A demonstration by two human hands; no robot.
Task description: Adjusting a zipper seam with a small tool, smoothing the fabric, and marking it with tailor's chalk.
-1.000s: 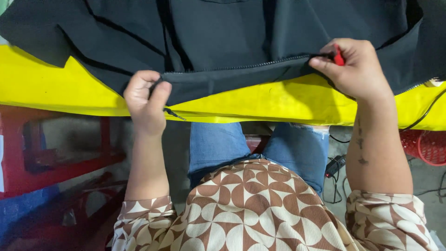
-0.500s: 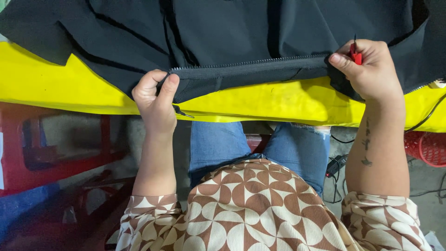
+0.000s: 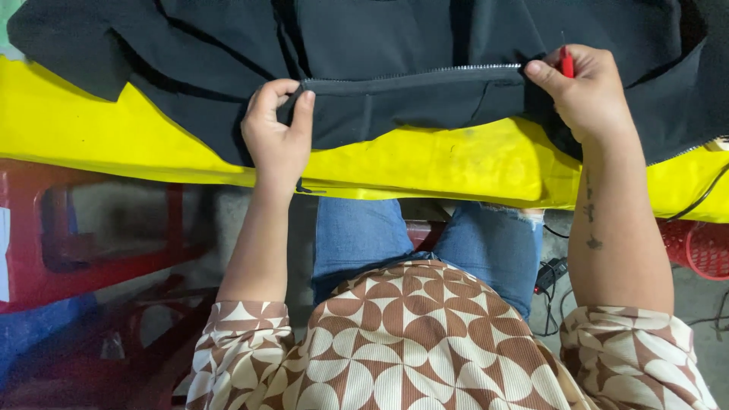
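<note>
Garment: a black fabric jacket-like garment (image 3: 395,45) lies spread over a yellow padded tabletop (image 3: 456,163), its lower edge folded toward the person.
Zipper edge: a silver-toothed zipper tape (image 3: 414,72) runs along the fold, pulled straight between the 2 hands.
Left hand: the left hand (image 3: 277,137) is closed on the fold, thumb and fingers pinching the black cloth at the zipper's left end.
Right hand: the right hand (image 3: 585,91) clamps the cloth at the zipper's right end, with a small red-handled tool (image 3: 566,61) tucked between its fingers.
Progress: judging by the taut hold, the seam is stretched for checking or trimming; the tool's tip touches nothing yet.
Change: compared with 0.5 s ago, both hands sit slightly higher on the tabletop, and the fold is drawn flatter.
Surroundings: a red metal frame (image 3: 91,250) stands below left, a red basket (image 3: 702,247) at right.
</note>
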